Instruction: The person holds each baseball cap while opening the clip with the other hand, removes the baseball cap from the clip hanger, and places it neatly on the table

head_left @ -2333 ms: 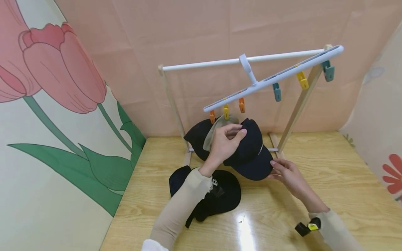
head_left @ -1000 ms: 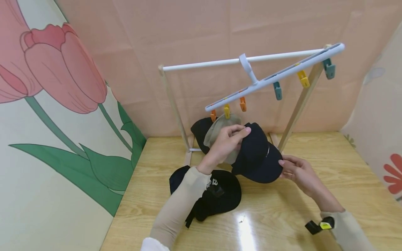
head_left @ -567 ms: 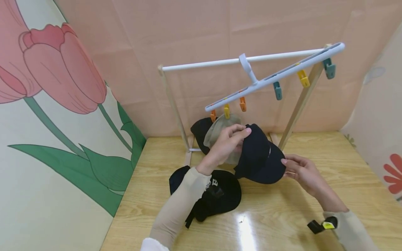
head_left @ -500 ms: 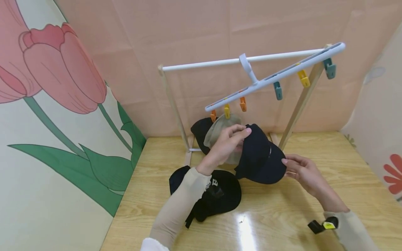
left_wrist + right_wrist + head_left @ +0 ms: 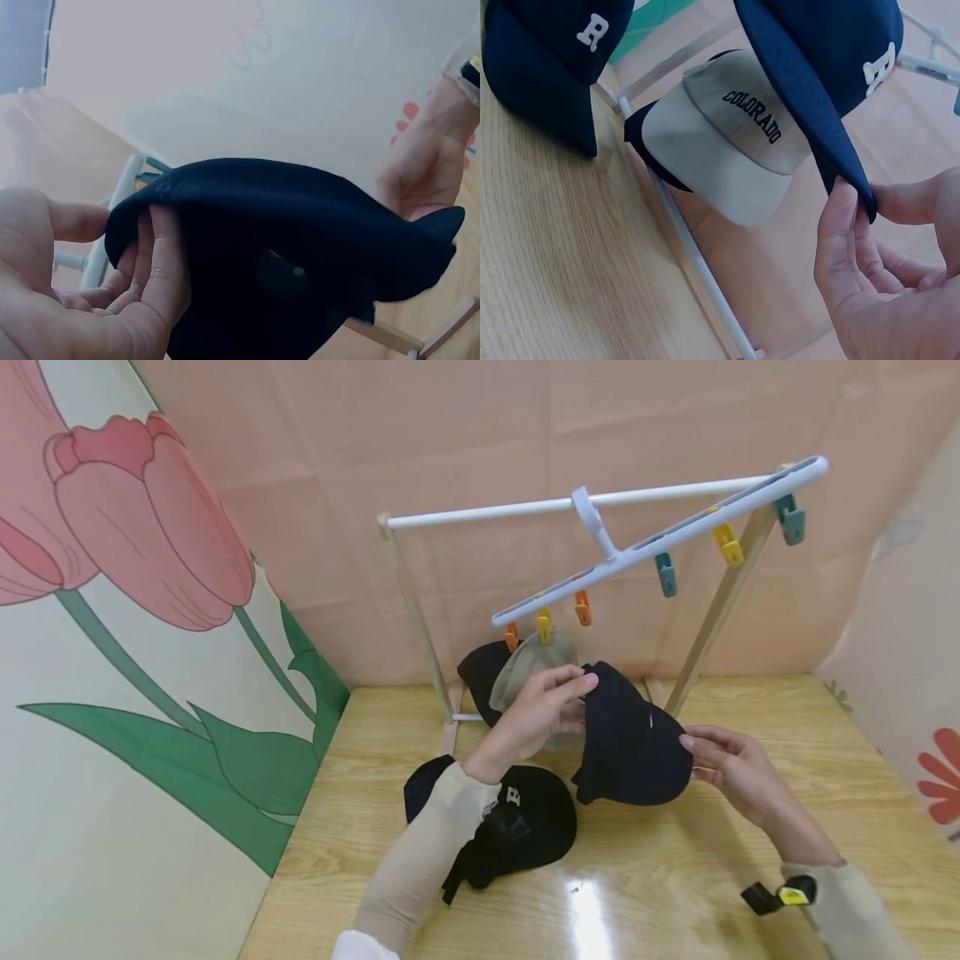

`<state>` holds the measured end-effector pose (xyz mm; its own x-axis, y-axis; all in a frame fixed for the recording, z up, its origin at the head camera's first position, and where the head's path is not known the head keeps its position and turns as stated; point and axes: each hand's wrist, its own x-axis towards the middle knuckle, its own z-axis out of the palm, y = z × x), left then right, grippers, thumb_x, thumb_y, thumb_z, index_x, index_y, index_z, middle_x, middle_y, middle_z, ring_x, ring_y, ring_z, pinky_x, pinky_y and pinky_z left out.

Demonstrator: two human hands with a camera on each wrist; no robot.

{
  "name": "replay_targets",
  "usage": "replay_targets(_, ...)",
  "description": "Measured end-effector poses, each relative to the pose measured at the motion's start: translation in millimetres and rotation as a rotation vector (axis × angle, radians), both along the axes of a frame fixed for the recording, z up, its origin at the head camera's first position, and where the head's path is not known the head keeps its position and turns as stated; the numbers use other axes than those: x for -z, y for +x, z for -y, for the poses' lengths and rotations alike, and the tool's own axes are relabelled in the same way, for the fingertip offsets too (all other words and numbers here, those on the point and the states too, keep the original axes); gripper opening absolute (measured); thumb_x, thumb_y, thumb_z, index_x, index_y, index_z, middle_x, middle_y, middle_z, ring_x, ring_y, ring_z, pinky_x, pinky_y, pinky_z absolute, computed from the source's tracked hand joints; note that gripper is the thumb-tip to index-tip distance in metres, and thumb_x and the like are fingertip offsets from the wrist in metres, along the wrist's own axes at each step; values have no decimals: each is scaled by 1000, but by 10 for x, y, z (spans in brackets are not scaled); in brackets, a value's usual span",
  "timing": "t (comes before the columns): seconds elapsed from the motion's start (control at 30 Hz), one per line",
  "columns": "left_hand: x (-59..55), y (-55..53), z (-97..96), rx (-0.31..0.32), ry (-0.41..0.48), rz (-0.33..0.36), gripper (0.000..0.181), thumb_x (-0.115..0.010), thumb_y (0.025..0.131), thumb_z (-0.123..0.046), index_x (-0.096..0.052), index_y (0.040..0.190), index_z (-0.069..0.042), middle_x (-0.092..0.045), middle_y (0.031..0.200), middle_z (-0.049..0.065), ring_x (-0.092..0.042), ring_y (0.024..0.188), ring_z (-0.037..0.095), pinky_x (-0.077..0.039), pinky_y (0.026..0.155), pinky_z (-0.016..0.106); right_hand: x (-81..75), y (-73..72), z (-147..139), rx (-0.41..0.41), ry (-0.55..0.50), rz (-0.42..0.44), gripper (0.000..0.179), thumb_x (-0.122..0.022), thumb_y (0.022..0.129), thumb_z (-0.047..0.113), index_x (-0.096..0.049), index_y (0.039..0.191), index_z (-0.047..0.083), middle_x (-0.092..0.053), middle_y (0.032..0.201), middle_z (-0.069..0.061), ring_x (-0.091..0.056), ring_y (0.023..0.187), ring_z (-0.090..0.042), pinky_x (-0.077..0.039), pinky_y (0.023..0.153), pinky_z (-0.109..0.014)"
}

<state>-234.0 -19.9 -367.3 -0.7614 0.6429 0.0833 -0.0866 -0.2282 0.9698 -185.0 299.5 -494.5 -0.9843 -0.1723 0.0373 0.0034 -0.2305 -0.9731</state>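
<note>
Navy baseball cap [image 5: 633,747] in mid-air over wooden table [image 5: 360,827], below clip hanger [image 5: 633,552]. Left hand [image 5: 531,716]: angled up-right, thumb and fingers pinching crown edge. Right hand [image 5: 744,775]: angled inward from right, thumb and fingertips pinching brim. Right wrist view shows COLORADO lettering [image 5: 751,116] across beige cap [image 5: 720,150]; head view does not.
</note>
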Motion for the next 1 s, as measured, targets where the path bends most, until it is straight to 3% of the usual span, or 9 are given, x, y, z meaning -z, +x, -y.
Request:
replay_targets(0.13,7,19,13,28,22,28,17,-49,114,-14,-60,101,-11,-70,90,-2,-74,76,9,-62,73,26,-12,-7,-20,-4,6,15,23,-57,110,5,-75,119,15,-80,108,3,-77,95,-11,-63,79,-27)
replay_targets(0.5,-4,52,79,20,10,27,17,-50,114,-12,-59,100,-13,-67,88,-2,-72,76,10,-62,73,27,-78,1,4,-17,-9,24,22,-56,111,5,-74,120,14,-78,110,3,-77,97,-12,-64,81,-27)
replay_targets(1.0,39,113,274,39,-18,-13,11,-50,112,-13,-58,105,-10,-71,90,-3,-75,80,11,-64,79,29,-96,17,62,-62,20,3,25,-53,112,4,-73,123,14,-77,115,4,-76,99,-12,-64,81,-27)
